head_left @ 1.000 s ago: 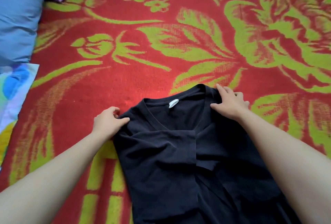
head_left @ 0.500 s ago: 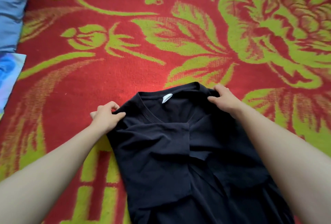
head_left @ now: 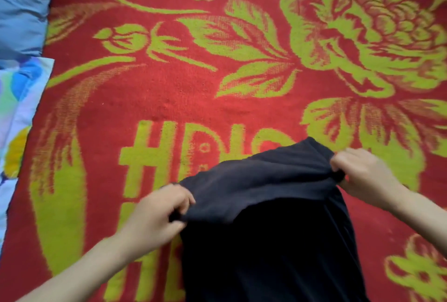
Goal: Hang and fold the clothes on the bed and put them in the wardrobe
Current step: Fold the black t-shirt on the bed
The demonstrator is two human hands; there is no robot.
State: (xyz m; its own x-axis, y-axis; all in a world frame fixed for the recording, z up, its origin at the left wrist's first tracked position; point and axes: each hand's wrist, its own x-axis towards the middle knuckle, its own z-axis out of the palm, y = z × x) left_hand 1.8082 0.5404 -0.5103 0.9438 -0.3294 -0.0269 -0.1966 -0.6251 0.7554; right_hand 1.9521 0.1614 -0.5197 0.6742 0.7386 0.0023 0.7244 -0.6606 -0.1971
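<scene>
Shirt: black shirt point(head_left: 266, 241) at 6 o'clock on the red floral bed cover point(head_left: 193, 89), top edge held up.
Left hand: left hand point(head_left: 157, 217), fingers pinching the shirt's 9 o'clock corner.
Right hand: right hand point(head_left: 362, 176), fingers pinching its 2 o'clock corner.

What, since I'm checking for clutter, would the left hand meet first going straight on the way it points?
The left hand points up-right into the black shirt it grips; beyond that, probably only red blanket.
</scene>
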